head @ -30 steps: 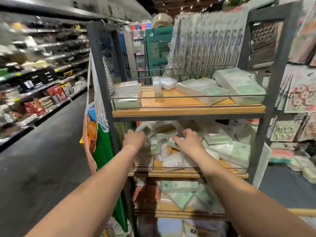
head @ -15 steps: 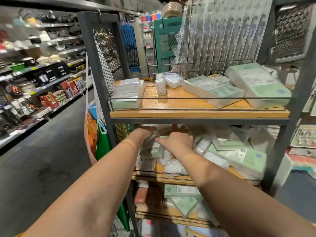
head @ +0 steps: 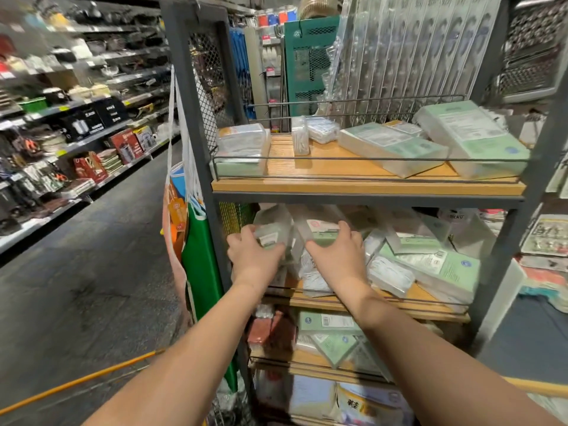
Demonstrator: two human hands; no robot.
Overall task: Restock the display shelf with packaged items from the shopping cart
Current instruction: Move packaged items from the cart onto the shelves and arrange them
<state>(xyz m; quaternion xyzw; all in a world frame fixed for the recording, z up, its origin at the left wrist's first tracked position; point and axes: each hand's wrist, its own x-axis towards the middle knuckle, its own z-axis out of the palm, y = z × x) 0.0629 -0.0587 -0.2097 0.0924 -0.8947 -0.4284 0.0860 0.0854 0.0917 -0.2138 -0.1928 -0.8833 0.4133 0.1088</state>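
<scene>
Shelves of the display shelf (head: pixel 365 187) are flat boards of light, stripy wood, sitting in a tall frame of dark grey metal posts with thin wire rails along the front. Wire mesh is filling the left side of the frame. A floppy green, orange and white bag (head: pixel 196 259) is hanging on that side, just beside the post.

On the top board, big flat green and white packs (head: pixel 470 136) in shiny clear wrap are lying tilted on the right. A soft, squashy clear pack (head: pixel 241 152) is sitting at the left end, touching the rail. Small clear packs are standing near the middle.

The middle board is holding a messy heap of shiny plastic packs, with wide flat green ones (head: pixel 436 265) on the right.

Both bare arms are reaching to the left part of this middle board. The left hand (head: pixel 255 256) is curling its fingers round a small clear boxy pack (head: pixel 272 233) with a green label, holding it above the heap. The right hand (head: pixel 338 256) is gripping a clear pack with a green and white card (head: pixel 322 230), thumb on its left and fingers over its top. The two packs are just beside each other.

Lower boards are holding more green packs and a reddish one. A thin orange bar (head: pixel 76 379) is slanting over the dark, smooth floor at the bottom left.
</scene>
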